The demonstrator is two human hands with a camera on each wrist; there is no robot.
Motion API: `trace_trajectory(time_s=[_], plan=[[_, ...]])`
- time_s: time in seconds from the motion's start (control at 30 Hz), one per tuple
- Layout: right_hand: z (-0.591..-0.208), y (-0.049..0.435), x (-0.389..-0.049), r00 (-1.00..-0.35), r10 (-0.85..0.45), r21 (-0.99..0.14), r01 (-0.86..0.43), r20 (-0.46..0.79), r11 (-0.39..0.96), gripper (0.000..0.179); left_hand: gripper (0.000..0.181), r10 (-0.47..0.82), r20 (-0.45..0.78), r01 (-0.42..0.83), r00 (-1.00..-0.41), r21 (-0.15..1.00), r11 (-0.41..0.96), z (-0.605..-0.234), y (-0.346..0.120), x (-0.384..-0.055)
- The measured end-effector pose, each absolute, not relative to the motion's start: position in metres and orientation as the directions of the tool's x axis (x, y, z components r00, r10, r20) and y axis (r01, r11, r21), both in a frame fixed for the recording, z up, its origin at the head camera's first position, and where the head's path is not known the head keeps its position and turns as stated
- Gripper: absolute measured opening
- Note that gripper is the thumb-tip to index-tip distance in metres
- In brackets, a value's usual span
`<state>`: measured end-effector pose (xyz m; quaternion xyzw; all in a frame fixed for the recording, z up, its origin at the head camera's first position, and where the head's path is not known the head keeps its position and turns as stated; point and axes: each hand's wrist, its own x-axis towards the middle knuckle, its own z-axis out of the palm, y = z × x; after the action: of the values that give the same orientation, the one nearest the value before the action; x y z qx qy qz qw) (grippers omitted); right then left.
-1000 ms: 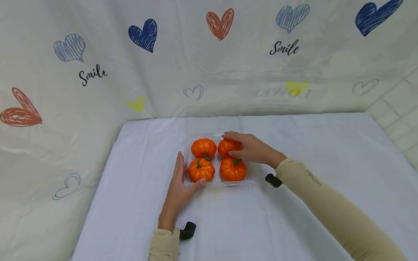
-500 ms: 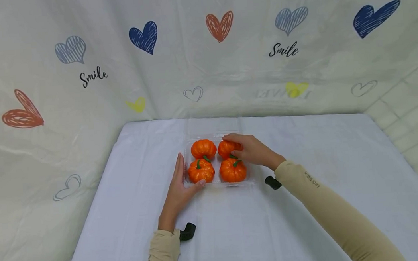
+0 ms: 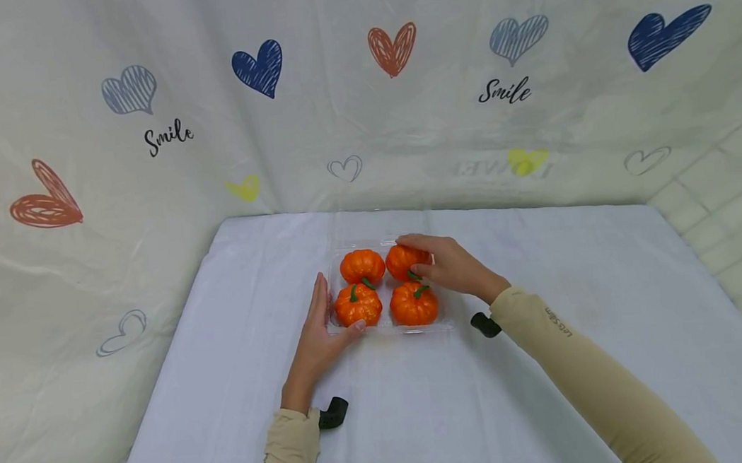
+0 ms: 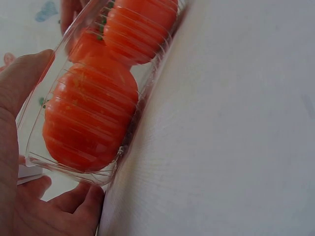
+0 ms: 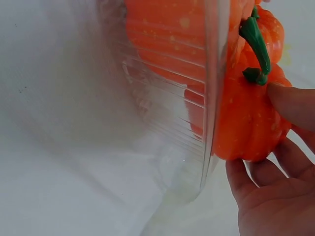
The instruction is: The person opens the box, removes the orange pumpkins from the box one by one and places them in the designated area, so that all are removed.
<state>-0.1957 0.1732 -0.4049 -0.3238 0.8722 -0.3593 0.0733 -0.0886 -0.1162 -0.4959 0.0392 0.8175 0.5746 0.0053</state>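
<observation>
Creased white sheet backdrop [image 3: 339,120], printed with red, blue, yellow hearts [image 3: 392,52] and black "Smile" lettering [image 3: 505,91]. White cloth-covered tabletop [image 3: 578,275] below.

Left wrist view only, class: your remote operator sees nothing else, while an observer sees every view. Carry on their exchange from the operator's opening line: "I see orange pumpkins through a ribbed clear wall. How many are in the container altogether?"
Observer: Four mini pumpkins, set two by two in the clear plastic container, by the head view.
Operator: What is the right hand doing?
Observer: It grips the back right pumpkin, as the head and right wrist views show.
Operator: Does any of that pumpkin show above the rim?
Observer: Yes. In the right wrist view, part of it shows above the rim, green stem included.
</observation>
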Motion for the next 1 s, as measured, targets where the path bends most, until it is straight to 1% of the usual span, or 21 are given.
trace_trajectory(time_s=[0.27,0.57,1.0], plan=[[-0.400,0.176,-0.195,-0.789,-0.603,-0.681,-0.506,0.118,0.529,0.057,0.118,0.070,0.037,0.058,-0.997,0.941,0.333,-0.497,-0.116,-0.089],[-0.396,0.183,-0.191,-0.814,-0.570,-0.710,-0.465,0.108,0.529,0.057,0.117,0.068,0.041,0.062,-0.997,0.939,0.338,-0.498,-0.115,-0.088],[-0.396,0.193,-0.189,-0.849,-0.501,-0.699,-0.460,0.167,0.547,0.052,0.117,0.069,0.036,0.058,-0.997,0.935,0.349,-0.497,-0.115,-0.089]])
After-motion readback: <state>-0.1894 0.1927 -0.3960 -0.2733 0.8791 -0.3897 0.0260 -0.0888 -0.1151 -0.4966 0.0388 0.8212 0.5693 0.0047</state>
